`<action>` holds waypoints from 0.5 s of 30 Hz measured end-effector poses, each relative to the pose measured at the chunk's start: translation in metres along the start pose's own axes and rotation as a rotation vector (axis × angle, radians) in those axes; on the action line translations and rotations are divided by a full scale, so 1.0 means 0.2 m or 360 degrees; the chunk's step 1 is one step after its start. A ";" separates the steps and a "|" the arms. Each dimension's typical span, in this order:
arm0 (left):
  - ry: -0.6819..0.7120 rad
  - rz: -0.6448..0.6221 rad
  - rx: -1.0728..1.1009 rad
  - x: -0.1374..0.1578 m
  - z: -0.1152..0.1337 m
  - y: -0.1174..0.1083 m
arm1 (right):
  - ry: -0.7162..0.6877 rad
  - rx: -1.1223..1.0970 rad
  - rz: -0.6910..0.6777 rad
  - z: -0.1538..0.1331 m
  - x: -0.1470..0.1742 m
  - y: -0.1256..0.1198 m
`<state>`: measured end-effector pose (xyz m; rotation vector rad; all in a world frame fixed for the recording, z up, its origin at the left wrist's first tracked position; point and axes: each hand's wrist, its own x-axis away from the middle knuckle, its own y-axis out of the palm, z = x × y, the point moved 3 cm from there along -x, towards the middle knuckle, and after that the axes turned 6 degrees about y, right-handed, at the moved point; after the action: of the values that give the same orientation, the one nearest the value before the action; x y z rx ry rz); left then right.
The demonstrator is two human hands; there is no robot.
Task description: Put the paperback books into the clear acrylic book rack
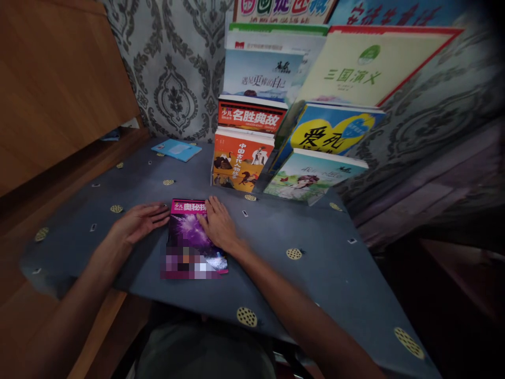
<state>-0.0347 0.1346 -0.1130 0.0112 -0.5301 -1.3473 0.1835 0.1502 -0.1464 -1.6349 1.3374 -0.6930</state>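
A purple book (pixel 189 231) with a dark, starry cover lies face up near the front of the table, its lower part pixelated. My right hand (pixel 219 223) rests flat on the book's upper right side, fingers stretched out and covering part of the title. At the book's left edge is my left hand (pixel 144 221), palm turned inward and fingers extended; its fingertips come close to the cover, and I cannot tell if they touch. Neither hand grips anything.
Books stand in two stepped columns at the back, with an orange book (pixel 242 160) and a green book (pixel 315 176) in front. A thin blue booklet (pixel 177 149) lies at the back left. Grey cloth (pixel 276 284) with pineapple prints covers the table. A wooden cabinet (pixel 59 79) stands left.
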 end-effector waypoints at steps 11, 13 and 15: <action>-0.0109 -0.0430 -0.0093 0.12 -0.12 0.17 | -0.0002 -0.0115 0.0051 0.03 -0.01 -0.02; -0.0088 -0.0433 -0.0107 0.12 -0.10 0.16 | 0.0034 -0.0188 0.0067 0.04 -0.02 -0.04; -0.0042 -0.0479 -0.0152 0.11 -0.06 0.17 | 0.0056 -0.0302 0.0089 0.05 -0.03 -0.04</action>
<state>0.0039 0.1196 -0.1056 -0.0053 -0.4990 -1.6679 0.1949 0.1596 -0.1434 -1.7335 1.5068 -0.5786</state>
